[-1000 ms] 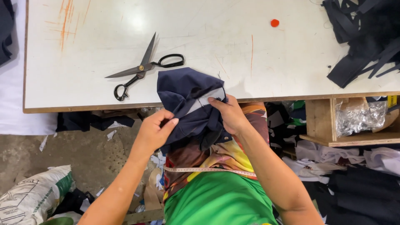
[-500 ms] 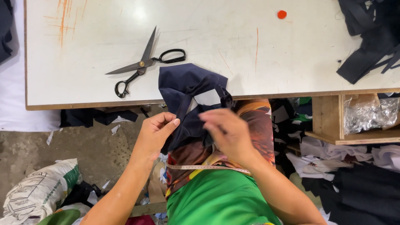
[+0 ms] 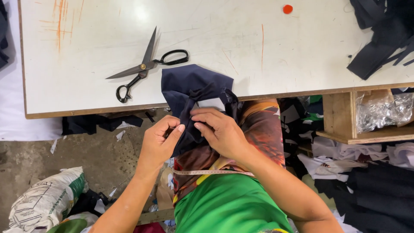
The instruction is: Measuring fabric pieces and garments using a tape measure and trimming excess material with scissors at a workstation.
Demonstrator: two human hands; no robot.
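Observation:
A dark navy piece of cloth [image 3: 189, 86] hangs over the front edge of the white table [image 3: 86, 51] into my lap, with a pale patch showing in its folds. My left hand [image 3: 158, 142] pinches its lower left edge between thumb and fingers. My right hand [image 3: 220, 131] grips the cloth just beside it, fingers curled into the folds. Black-handled scissors [image 3: 144, 67] lie open on the table, just left of the cloth. A measuring tape [image 3: 211, 172] lies across my lap.
Black fabric strips [image 3: 379, 39] are piled at the table's right end, and a small red disc [image 3: 287, 9] lies near the far edge. A wooden shelf [image 3: 345, 116] holds crinkled plastic. Fabric scraps and a printed sack [image 3: 43, 203] lie on the floor.
My right hand has slid down from the cloth's upper fold to meet my left hand lower on the cloth. The cloth's folds have shifted.

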